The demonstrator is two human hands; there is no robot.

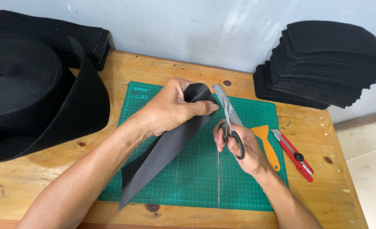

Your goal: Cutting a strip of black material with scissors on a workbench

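Your left hand [171,108] is clamped shut around the top end of the black strip [166,148], thumb pressed flat on the folded edge just left of centre frame. Your right hand [241,146] has its fingers through the black handles of the scissors [228,121], and the blades look nearly closed, pointing up and slightly left, tip right next to your left thumb.

The bit that matters: the strip's long axis runs diagonally, from your left fist down to the lower left of the frame, where its free end hangs past the edge of the green cutting mat [196,178]. The scissors come in from the right, so the blades meet the strip at its upper right end, just beside your thumb. The right hand is the nearer one to that edge, and your left holds the material up off the mat.

Both forearms angle in from the bottom of the frame. The left wrist is bent with the knuckles up, and the right wrist is fairly straight with the back of the hand towards you.

Further out, an orange scraper [266,144] and a red utility knife [294,154] lie right of the scissors. A big black roll [26,93] sits at upper left, a stack of cut pieces [323,63] at upper right, all on the wooden table [315,127].
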